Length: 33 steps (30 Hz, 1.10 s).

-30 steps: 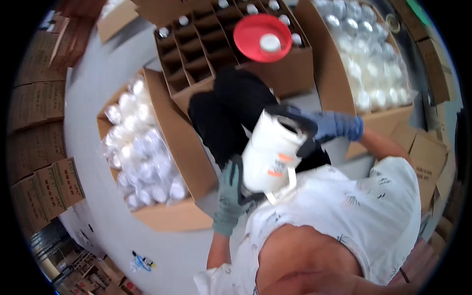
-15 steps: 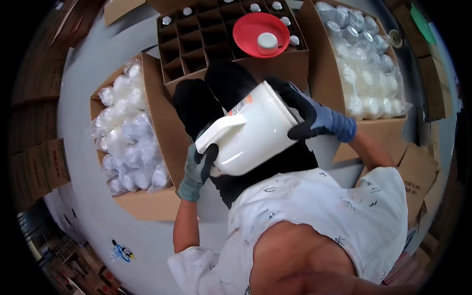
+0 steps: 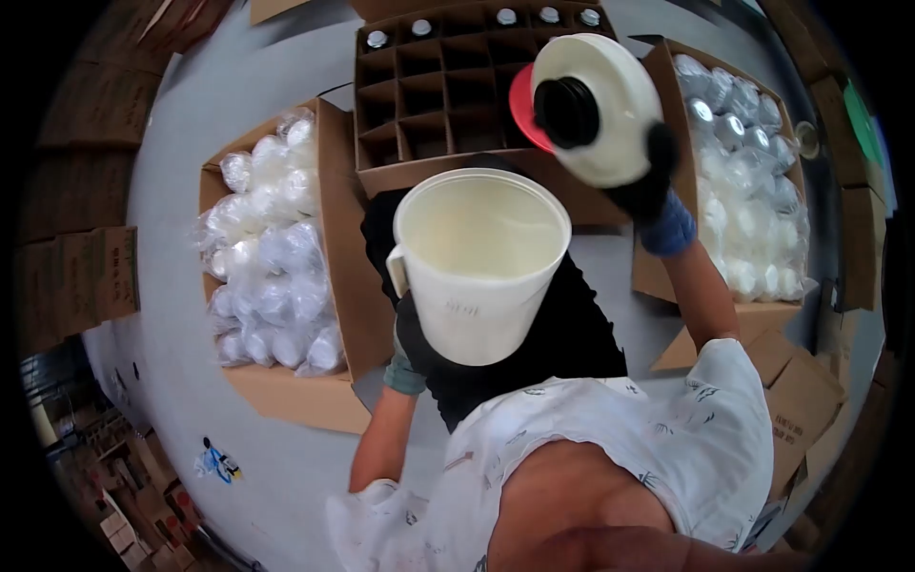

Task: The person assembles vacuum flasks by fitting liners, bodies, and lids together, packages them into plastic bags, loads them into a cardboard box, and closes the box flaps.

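A white pitcher (image 3: 481, 319) stands upright over my lap, its top uncovered and its pale inside showing. My left hand (image 3: 408, 353), in a grey-green and black glove, grips it at the left side by the handle; some fingers are hidden. Up and to the right, my right hand (image 3: 653, 181), in a blue and black glove, holds a round white lid (image 3: 624, 91) by its edge. A black round part (image 3: 569, 112) sits in the middle of the lid. Behind the lid, a red dish (image 3: 522, 110) is mostly covered.
Ahead is a divided carton (image 3: 467, 170) with several silver-capped items in its cells. Open cartons holding plastic-wrapped white items stand at the left (image 3: 353, 238) and right (image 3: 667, 95). More cardboard boxes (image 3: 91, 276) are stacked at the far left. Flattened cardboard (image 3: 796, 405) lies at the right.
The pitcher has turned from lying tilted between both hands to upright, mouth up. My right hand has moved up and away from it and now holds the lid apart, over the red dish.
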### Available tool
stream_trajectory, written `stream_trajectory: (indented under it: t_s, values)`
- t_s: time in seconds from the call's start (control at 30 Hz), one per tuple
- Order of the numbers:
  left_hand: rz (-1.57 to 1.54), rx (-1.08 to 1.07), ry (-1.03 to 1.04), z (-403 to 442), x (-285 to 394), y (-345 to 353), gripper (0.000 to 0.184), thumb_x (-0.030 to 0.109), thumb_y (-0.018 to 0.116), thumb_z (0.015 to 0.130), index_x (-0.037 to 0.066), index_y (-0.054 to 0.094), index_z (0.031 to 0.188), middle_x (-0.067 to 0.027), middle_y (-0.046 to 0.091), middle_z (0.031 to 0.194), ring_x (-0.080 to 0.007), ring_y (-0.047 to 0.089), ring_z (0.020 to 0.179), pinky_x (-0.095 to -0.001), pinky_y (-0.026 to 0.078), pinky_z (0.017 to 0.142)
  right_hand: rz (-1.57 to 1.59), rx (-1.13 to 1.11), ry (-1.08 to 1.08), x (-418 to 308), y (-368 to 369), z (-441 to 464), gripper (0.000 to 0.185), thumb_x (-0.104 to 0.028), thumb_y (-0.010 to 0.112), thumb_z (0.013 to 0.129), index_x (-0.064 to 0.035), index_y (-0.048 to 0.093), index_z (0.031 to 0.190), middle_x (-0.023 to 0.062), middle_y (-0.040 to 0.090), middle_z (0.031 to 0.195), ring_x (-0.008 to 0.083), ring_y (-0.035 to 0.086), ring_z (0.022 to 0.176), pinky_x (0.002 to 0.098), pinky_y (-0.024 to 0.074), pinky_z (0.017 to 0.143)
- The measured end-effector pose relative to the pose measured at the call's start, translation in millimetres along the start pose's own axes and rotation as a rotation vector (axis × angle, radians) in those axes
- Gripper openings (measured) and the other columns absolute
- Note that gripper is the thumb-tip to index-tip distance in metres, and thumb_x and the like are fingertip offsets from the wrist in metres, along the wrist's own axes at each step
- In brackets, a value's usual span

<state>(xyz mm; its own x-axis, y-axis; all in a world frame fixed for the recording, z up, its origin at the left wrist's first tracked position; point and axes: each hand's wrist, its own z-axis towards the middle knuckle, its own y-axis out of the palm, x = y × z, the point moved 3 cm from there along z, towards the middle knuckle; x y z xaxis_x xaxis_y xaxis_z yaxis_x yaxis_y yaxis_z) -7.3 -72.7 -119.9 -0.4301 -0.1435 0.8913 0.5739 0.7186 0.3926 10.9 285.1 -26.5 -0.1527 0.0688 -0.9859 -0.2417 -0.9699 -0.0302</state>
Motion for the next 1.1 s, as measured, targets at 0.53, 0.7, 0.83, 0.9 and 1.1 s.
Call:
stream_trajectory:
  t_s: [0.53, 0.7, 0.83, 0.9, 1.1]
  values:
    - [-0.194, 0.601, 0.156, 101.8, 26.1, -111.2, 0.054, 0.017, 0.055, 0.092, 0.001, 0.035, 0.140, -0.0115, 0.048, 0.134, -0.0191, 0.048, 0.121, -0.0311, 0.040, 0.101, -1.413, -0.206, 0.055, 188.4, -9.1, 265.9, 0.063, -0.041, 0.069, 0.076, -0.0071, 0.052, 0.127, 0.0221, 0.045, 0.132, 0.0419, 0.042, 0.121, 0.0453, 0.0349, 0.104]
    - [-0.195, 0.656, -0.028, 112.5, -12.0, -110.2, 0.054, 0.016, 0.055, 0.092, 0.001, 0.034, 0.141, -0.0115, 0.047, 0.135, -0.0191, 0.048, 0.121, -0.0309, 0.040, 0.101, -1.174, -0.228, -0.129, 227.7, 84.4, 394.9, 0.068, -0.042, 0.068, 0.075, -0.0090, 0.048, 0.131, 0.0255, 0.043, 0.134, 0.0429, 0.042, 0.122, 0.0474, 0.0347, 0.104]
    - [-0.190, 0.718, -0.123, 117.5, -14.2, -119.1, 0.055, 0.015, 0.055, 0.092, 0.001, 0.034, 0.141, -0.0116, 0.047, 0.136, -0.0191, 0.047, 0.121, -0.0307, 0.039, 0.102, -1.088, -0.091, -0.171, 315.8, 134.1, 498.1, 0.065, -0.037, 0.066, 0.077, -0.0191, 0.045, 0.135, 0.0266, 0.039, 0.134, 0.0434, 0.041, 0.123, 0.0492, 0.0352, 0.103]
    - [-0.175, 0.745, -0.161, 120.8, -13.3, -125.8, 0.055, 0.015, 0.054, 0.092, 0.001, 0.034, 0.141, -0.0116, 0.047, 0.136, -0.0191, 0.047, 0.121, -0.0306, 0.039, 0.102, -1.216, -0.178, -0.059, 320.6, 158.6, 527.6, 0.063, -0.036, 0.066, 0.078, -0.0189, 0.045, 0.135, 0.0269, 0.039, 0.136, 0.0431, 0.044, 0.121, 0.0485, 0.0376, 0.102]
    - [-0.166, 0.798, -0.235, 124.1, -6.9, -136.3, 0.055, 0.014, 0.054, 0.092, 0.000, 0.033, 0.141, -0.0116, 0.046, 0.137, -0.0191, 0.047, 0.122, -0.0302, 0.039, 0.102, -1.163, -0.080, -0.016, 395.8, 162.7, 587.2, 0.051, -0.030, 0.067, 0.077, -0.0154, 0.053, 0.124, 0.0230, 0.047, 0.131, 0.0409, 0.054, 0.110, 0.0490, 0.0465, 0.090]
